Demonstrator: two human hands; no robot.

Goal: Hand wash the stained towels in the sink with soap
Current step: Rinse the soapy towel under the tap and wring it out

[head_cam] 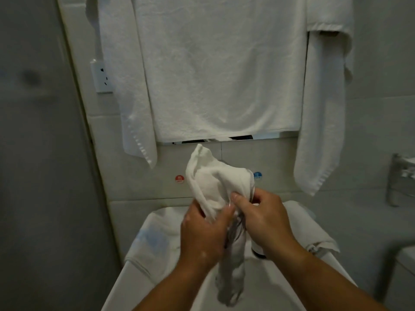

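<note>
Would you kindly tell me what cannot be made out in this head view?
Stains or soap on the small towel: dim, bunched in the left hand and right hand.
Mirror: covered by the hanging towel.
Metal holder: cut by the right edge, blurred.
Red label lettering: too small.

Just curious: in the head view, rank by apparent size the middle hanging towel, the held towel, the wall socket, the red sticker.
Largest to smallest:
middle hanging towel
held towel, though nearer the camera
wall socket
red sticker
</note>
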